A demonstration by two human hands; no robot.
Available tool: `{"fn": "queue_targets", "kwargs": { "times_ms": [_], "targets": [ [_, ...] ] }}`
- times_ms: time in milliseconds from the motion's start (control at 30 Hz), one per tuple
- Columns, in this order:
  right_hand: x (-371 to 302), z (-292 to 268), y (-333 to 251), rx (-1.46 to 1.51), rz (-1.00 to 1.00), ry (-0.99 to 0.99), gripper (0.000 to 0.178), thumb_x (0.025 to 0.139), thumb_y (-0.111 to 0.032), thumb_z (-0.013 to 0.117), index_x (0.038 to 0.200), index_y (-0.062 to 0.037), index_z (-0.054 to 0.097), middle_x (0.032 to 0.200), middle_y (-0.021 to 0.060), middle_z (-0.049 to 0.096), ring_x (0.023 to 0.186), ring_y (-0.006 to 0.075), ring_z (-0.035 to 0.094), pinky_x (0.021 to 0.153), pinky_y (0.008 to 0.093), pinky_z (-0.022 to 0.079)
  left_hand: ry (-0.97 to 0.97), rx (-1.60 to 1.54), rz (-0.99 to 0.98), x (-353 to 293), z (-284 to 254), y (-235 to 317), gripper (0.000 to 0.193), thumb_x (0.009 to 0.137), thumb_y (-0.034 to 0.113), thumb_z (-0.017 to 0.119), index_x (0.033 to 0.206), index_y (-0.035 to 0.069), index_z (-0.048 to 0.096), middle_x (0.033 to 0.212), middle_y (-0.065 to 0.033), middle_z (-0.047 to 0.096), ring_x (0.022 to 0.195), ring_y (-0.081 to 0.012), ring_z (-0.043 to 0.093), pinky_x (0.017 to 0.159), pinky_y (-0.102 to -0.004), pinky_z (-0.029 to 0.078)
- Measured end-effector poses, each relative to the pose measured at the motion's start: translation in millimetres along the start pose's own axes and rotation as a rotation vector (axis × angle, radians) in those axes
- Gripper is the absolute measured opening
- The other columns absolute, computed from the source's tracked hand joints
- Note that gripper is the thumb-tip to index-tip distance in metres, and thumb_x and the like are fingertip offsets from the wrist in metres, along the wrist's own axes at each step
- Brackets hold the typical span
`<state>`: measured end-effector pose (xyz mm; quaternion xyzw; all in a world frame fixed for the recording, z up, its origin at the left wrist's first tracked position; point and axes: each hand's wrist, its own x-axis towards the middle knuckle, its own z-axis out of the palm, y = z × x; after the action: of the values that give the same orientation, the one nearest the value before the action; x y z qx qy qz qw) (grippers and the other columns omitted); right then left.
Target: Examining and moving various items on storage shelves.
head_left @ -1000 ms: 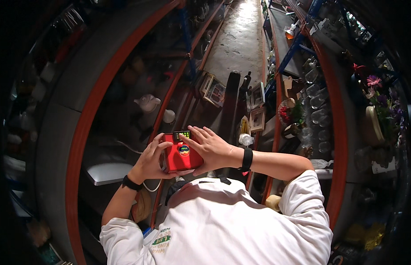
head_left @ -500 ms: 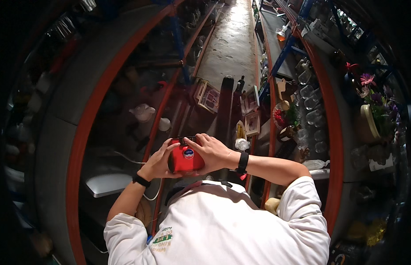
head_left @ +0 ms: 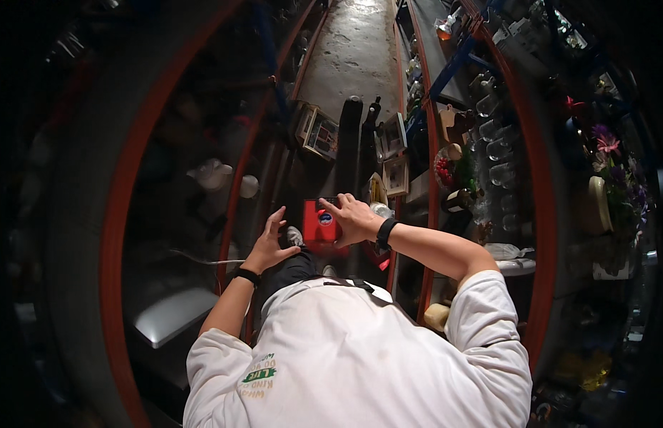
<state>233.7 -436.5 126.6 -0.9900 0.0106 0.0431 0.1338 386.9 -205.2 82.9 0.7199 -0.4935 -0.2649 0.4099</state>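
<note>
A red box-like object [head_left: 317, 232] with a dark top edge and a round blue-and-white label is in front of my body. My right hand [head_left: 358, 220] grips it from its right side, thumb and fingers on its face and edge. To its left, my left hand [head_left: 269, 248] is empty, fingers spread, a small gap away from the object. A black band circles each wrist. What kind of thing the red object is, I cannot make out.
Orange-edged shelves line a narrow aisle. Picture frames [head_left: 319, 135] and a dark bottle [head_left: 373, 113] stand ahead. On the right shelf are glass jars [head_left: 500, 150], red berries [head_left: 445, 170] and flowers [head_left: 607, 143]. White teapot [head_left: 210, 174] and silver-grey panel [head_left: 176, 314] lie left.
My left hand has let go of the red object and opened out to its left. My right hand keeps hold, with the object slightly farther right and ahead. The view has shifted a little.
</note>
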Motion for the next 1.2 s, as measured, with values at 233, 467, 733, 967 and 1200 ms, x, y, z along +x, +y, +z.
{"fn": "queue_targets", "kwargs": {
  "times_ms": [233, 467, 733, 967, 1200],
  "targets": [
    [39, 87, 75, -0.006, 0.423, -0.117, 0.112, 0.046, -0.047, 0.082, 0.137, -0.0086, 0.029, 0.107, 0.0239, 0.046, 0.101, 0.0381, 0.047, 0.083, 0.0425, 0.045, 0.268, -0.024, -0.587, -39, -6, -172, 0.07, 0.077, 0.02, 0.067, 0.135, 0.006, 0.031, 0.125, -0.0219, 0.042, 0.106, -0.0309, 0.054, 0.085, -0.0372, 0.047],
    [75, 110, 117, 0.052, 1.071, -0.138, 0.107, 0.055, -0.048, 0.075, 0.14, -0.0114, 0.022, 0.116, 0.0249, 0.042, 0.11, 0.0387, 0.045, 0.091, 0.0434, 0.042, 0.042, -0.093, -1.132, -149, -1, -269, 0.04, 0.079, 0.02, 0.06, 0.11, -0.003, 0.053, 0.107, -0.022, 0.059, 0.098, -0.0328, 0.057, 0.085, -0.0378, 0.044],
    [106, 121, 159, 0.13, 1.412, -0.079, 0.112, 0.054, -0.052, 0.075, 0.143, -0.0164, 0.017, 0.117, 0.0244, 0.044, 0.109, 0.0381, 0.048, 0.088, 0.0448, 0.045, -0.031, -0.204, -1.108, -142, -25, -256, 0.036, 0.081, 0.021, 0.057, 0.109, -0.001, 0.054, 0.102, -0.023, 0.06, 0.096, -0.03, 0.058, 0.08, -0.0358, 0.044],
    [130, 145, 193, 0.099, 1.433, -0.111, 0.111, 0.054, -0.052, 0.077, 0.142, -0.0166, 0.019, 0.116, 0.0228, 0.045, 0.109, 0.0377, 0.048, 0.087, 0.0464, 0.045, 0.057, -0.309, -1.177, -97, -54, -214, 0.026, 0.081, 0.003, 0.05, 0.106, 0.001, 0.057, 0.097, -0.0107, 0.062, 0.09, -0.019, 0.056, 0.08, -0.0306, 0.044],
    [156, 210, 249, 0.194, 1.412, -0.122, 0.11, 0.05, -0.05, 0.079, 0.139, -0.0151, 0.024, 0.121, 0.0266, 0.04, 0.113, 0.0389, 0.042, 0.092, 0.046, 0.042, -0.217, 0.008, -1.308, -120, -48, -196, 0.018, 0.084, 0.008, 0.053, 0.099, -0.001, 0.057, 0.095, -0.0148, 0.062, 0.09, -0.024, 0.056, 0.078, -0.0322, 0.043]
  ]
}}
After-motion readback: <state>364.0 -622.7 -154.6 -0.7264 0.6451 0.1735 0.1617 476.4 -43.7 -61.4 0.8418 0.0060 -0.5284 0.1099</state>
